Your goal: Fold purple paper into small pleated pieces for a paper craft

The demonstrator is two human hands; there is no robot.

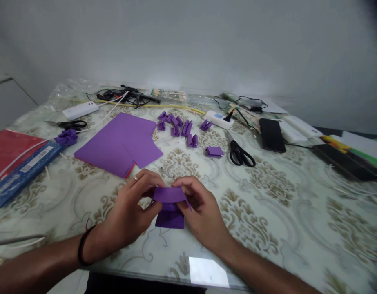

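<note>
My left hand and my right hand meet at the table's near edge, both pinched on a small purple paper piece that is partly folded over. The left hand wears a ring and a dark wristband. Just beyond the hands lies a stack of purple paper sheets. Several small folded purple pieces are scattered further back, and one flat folded piece lies beside black scissors.
The glass-topped patterned table also carries a second pair of scissors, a crumpled purple piece, a blue box on red paper, a black phone, a white power strip and cables along the back.
</note>
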